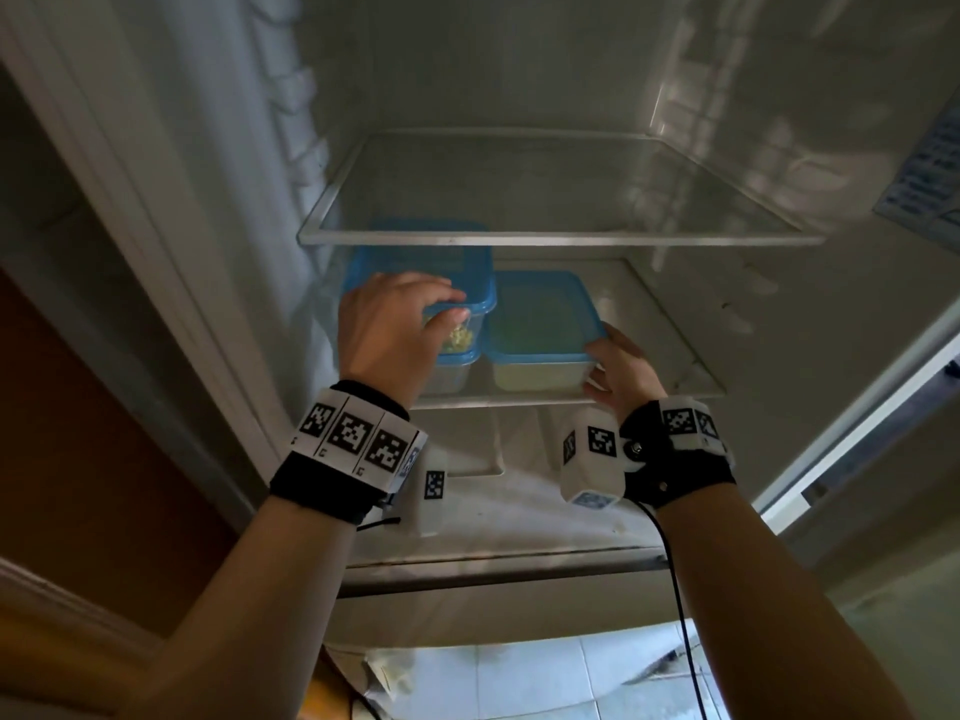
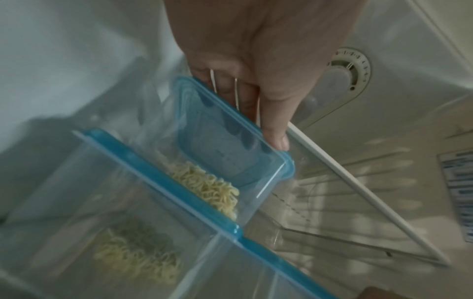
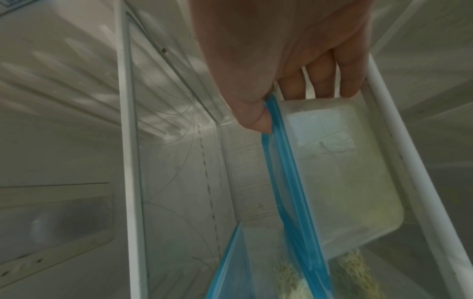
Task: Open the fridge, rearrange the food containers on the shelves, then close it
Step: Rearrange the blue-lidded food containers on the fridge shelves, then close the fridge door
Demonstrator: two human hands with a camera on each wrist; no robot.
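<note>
The fridge (image 1: 519,85) stands open, and three blue-lidded tubs sit on the lower shelf (image 1: 670,356): a stack of two at the left and a flat tub (image 1: 540,324) beside it, touching or nearly so. The left hand (image 1: 387,330) curls over the top tub (image 1: 467,288), fingers on the lid (image 2: 225,129) and thumb down the near wall. The right hand (image 1: 621,368) pinches the flat tub's near right corner, thumb on the lid rim (image 3: 277,141) and fingers under the base.

The step looks like lifting both tubs out to move them. To do it well, raise the top tub straight off the bottom tub (image 1: 452,374) before drawing it forward, so the lower one is not dragged along. Keep it level (the noodles (image 2: 204,188) are loose inside). The flat tub is held by one corner only, so a grip nearer its middle would likely stop it tipping.

The upper shelf (image 1: 561,236) hangs just above the stack, and its front bar is what the lid could knock on the way out. That glass shelf holds nothing visible. A dial (image 2: 350,68) sits on the wall behind the left hand, and a label (image 1: 930,179) is stuck to the right wall.
</note>
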